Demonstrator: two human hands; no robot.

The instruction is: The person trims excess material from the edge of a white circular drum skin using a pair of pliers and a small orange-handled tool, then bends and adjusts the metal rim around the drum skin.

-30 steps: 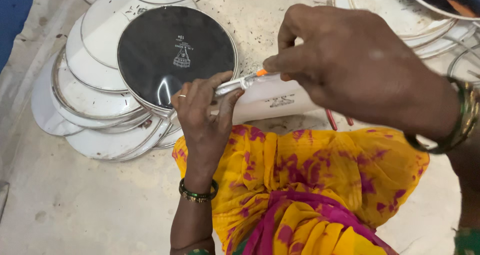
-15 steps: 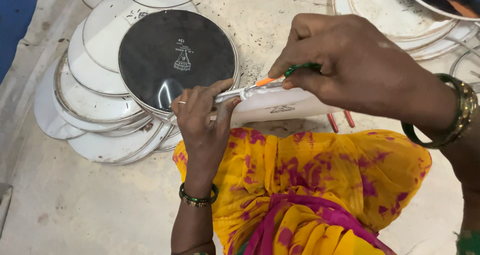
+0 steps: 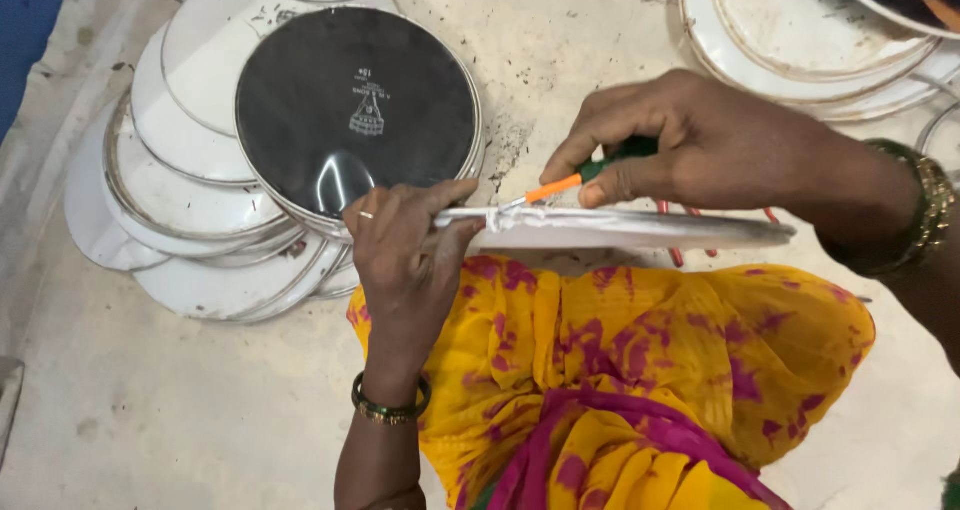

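A: Item one?
B: Round metal plate (image 3: pixel 640 232), seen nearly edge-on, held level over the lap, above yellow cloth with pink blotches (image 3: pixel 640 360).
A: Who holds it?
B: Left hand (image 3: pixel 405 260), closed over the plate's near-left rim, thumb on top, fingers curled over the edge. Green bangle (image 3: pixel 390 408) at that wrist.
A: Item two?
B: Small tool, orange shaft with green handle (image 3: pixel 575 178), pinched shut in the right hand (image 3: pixel 690 145). Metal tip touching the plate's rim just beside the left thumb, at a scrap of white film (image 3: pixel 497 218).
A: Surroundings?
B: Dark round plate with a pale printed mark (image 3: pixel 355 110), topmost on a fanned stack of white-faced plates (image 3: pixel 180 200), just left of the hands. Second stack of plates (image 3: pixel 800 40) at upper right. All on a dusty pale floor (image 3: pixel 150 410).
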